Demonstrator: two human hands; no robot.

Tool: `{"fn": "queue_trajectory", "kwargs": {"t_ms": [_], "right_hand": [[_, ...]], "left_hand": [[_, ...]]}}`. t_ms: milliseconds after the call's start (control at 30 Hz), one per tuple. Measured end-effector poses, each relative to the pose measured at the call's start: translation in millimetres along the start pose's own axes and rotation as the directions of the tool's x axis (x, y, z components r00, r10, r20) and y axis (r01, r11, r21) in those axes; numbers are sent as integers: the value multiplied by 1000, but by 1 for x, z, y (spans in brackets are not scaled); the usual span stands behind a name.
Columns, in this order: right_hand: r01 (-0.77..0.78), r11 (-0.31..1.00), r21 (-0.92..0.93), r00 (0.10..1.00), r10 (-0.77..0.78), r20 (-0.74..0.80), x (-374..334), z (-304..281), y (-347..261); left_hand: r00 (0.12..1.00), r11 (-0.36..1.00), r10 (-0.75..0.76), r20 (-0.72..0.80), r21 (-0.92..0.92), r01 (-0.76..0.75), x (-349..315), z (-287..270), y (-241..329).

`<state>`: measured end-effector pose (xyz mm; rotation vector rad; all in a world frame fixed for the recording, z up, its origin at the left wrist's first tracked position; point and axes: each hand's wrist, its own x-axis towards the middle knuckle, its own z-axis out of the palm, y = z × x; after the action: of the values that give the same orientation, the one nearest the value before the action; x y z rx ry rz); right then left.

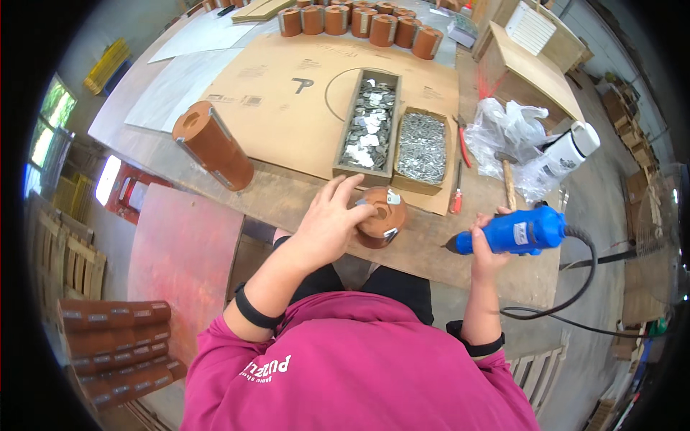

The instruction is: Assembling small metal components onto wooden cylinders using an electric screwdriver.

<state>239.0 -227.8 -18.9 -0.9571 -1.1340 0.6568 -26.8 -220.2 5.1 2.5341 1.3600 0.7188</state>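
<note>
A short reddish-brown cylinder [381, 233] with a hole in its top and small metal pieces at its rim stands at the table's near edge. My left hand [327, 223] is at its left side, thumb against the top and the other fingers spread. In my right hand [489, 248] is a blue corded power tool [521, 231], probably an electric screwdriver, its dark pointed tip facing left, apart from the cylinder. Beyond the cylinder, a long box [345, 133] holds flat metal plates and a cardboard box [419, 185] holds small screws or nails.
A taller brown cylinder [213, 147] stands at left; several short cylinders [383, 30] line the far side. Red-handled pliers [463, 144], a screwdriver [456, 201], a hammer [509, 187], plastic bags [507, 129] and a white bottle [575, 147] lie at right. The tool's cable [595, 273] loops right.
</note>
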Motion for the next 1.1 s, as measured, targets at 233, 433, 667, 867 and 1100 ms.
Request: {"fn": "queue_trajectory", "kwargs": {"t_ms": [233,433,667,867,1100], "right_hand": [[15,1000,-2,997,-15,-73,6,-10,6],[4,1000,-12,1000,-4,-25,5,-7,1],[12,1000,-6,1000,-12,-19,-3,-7,-3],[-27,997,69,994,33,-100,1,-10,-5],[15,997,72,995,-7,-102,0,-14,-3]], "left_hand": [[988,882,-148,34,-447,147,4,24,25],[993,868,-48,-104,-496,-10,24,49,13],[991,824,3,133,-562,73,48,18,2],[962,952,-252,104,-151,266,109,19,-66],[915,875,-307,262,455,164,122,36,-77]]}}
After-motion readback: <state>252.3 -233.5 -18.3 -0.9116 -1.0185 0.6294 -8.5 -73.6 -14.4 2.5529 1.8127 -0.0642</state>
